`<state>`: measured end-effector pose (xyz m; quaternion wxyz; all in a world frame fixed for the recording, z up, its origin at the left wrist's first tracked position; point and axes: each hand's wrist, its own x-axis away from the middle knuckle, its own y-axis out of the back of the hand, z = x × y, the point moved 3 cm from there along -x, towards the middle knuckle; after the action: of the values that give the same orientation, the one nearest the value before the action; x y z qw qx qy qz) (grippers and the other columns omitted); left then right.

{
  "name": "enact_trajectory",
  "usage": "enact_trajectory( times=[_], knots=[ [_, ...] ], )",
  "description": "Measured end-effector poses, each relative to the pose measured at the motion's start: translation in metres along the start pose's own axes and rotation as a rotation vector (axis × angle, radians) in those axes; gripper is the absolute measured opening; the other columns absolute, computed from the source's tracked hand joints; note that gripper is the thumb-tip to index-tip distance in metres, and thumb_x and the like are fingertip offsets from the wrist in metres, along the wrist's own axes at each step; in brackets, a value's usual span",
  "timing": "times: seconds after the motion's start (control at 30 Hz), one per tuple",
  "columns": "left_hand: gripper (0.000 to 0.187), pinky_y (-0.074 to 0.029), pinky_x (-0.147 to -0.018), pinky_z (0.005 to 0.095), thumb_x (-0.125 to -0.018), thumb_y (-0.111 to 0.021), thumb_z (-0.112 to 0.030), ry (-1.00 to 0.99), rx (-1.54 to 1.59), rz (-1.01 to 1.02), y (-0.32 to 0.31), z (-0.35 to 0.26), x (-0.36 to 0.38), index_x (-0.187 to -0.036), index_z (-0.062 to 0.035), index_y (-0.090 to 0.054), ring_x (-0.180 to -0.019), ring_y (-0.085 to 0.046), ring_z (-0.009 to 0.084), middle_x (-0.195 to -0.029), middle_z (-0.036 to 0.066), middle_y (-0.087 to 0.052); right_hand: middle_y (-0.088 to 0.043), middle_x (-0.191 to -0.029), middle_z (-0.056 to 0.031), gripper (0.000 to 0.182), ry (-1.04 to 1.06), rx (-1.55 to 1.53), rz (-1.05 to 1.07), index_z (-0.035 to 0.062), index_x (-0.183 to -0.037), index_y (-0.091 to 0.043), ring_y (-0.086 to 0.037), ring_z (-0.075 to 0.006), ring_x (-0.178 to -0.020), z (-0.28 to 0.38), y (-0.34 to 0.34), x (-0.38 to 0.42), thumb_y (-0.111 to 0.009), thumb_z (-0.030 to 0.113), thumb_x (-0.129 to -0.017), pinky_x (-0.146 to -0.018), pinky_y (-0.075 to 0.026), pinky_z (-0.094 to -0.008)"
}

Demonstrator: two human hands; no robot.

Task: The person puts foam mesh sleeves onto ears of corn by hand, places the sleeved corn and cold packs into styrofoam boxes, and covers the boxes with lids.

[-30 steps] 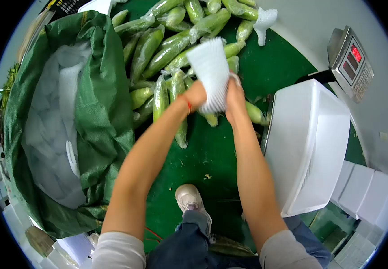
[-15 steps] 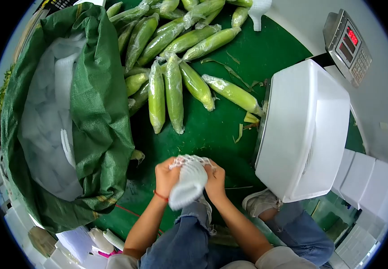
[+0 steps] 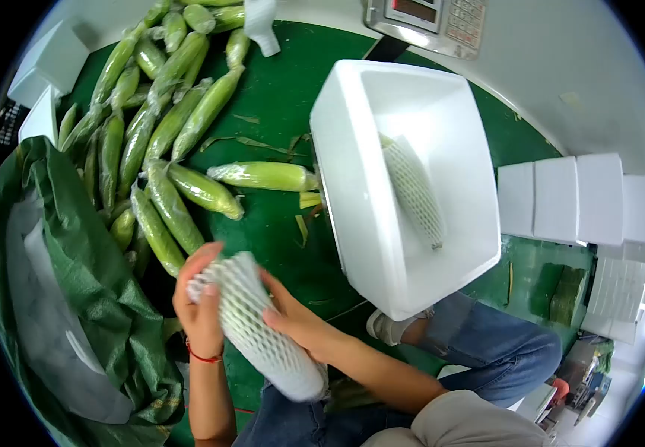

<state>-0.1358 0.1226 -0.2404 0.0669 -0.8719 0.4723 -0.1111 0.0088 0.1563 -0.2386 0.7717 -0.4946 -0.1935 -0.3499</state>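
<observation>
Between my two hands is an ear of corn in a white foam net sleeve [image 3: 263, 331], its green husk showing faintly through the mesh. My left hand [image 3: 199, 302] is closed around the sleeve's upper left end, slightly blurred. Against the sleeve's right side, my right hand [image 3: 300, 320] grips with thumb and fingers. Just beyond my left hand lie plastic-wrapped ears of corn [image 3: 160, 235], part of a larger pile. Another netted ear of corn [image 3: 415, 190] leans inside the white foam box [image 3: 371, 246] at the right.
A green woven sack [image 3: 106, 298] holding white foam sleeves stands open at the left. Behind the box is a scale display [image 3: 427, 22]. One wrapped ear [image 3: 263, 176] lies beside the box on the green table [image 3: 285, 246]. White foam boxes [image 3: 557, 200] are stacked at the right.
My view has swung right, bringing the box interior into sight. The bunched, hollow-looking sleeve is now stretched over an ear of corn, and my right hand has shifted to its side.
</observation>
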Motion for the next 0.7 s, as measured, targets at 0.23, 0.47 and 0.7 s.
enact_trajectory(
  times=[0.23,0.47,0.7],
  knots=[
    [0.062,-0.044,-0.091,0.0465,-0.077,-0.068,-0.040,-0.736,-0.495,0.673,-0.133,-0.025,0.033,-0.126,-0.0056,-0.051,-0.108,-0.056,0.0322,-0.118,0.015,-0.057,-0.056,-0.121,-0.0157,0.087,0.620,0.645,-0.535,-0.0006,-0.139,-0.030,-0.058,-0.0260,-0.108,0.192,0.064,0.133,-0.074,0.005,-0.063,-0.087,-0.050,-0.0381],
    [0.042,-0.030,-0.106,0.0386,-0.082,-0.055,-0.018,-1.030,-1.001,0.649,-0.194,0.013,0.063,-0.123,-0.0264,-0.056,-0.114,-0.050,0.0121,-0.119,-0.004,-0.055,-0.049,-0.129,-0.0207,0.077,0.293,1.852,-1.000,0.0068,-0.140,-0.032,-0.050,-0.0356,-0.117,0.256,0.184,0.030,-0.067,0.033,-0.076,-0.093,-0.043,-0.0408],
    [0.049,-0.031,-0.107,0.0380,-0.078,-0.056,-0.016,-1.039,-0.875,0.607,-0.191,0.020,0.061,-0.127,-0.0236,-0.053,-0.114,-0.050,0.0125,-0.118,-0.003,-0.055,-0.031,-0.145,-0.0237,0.072,0.514,1.398,-0.927,-0.0003,-0.143,-0.025,-0.032,-0.0360,-0.133,0.236,0.232,0.033,-0.058,0.032,-0.088,-0.110,-0.026,-0.0411]
  ],
)
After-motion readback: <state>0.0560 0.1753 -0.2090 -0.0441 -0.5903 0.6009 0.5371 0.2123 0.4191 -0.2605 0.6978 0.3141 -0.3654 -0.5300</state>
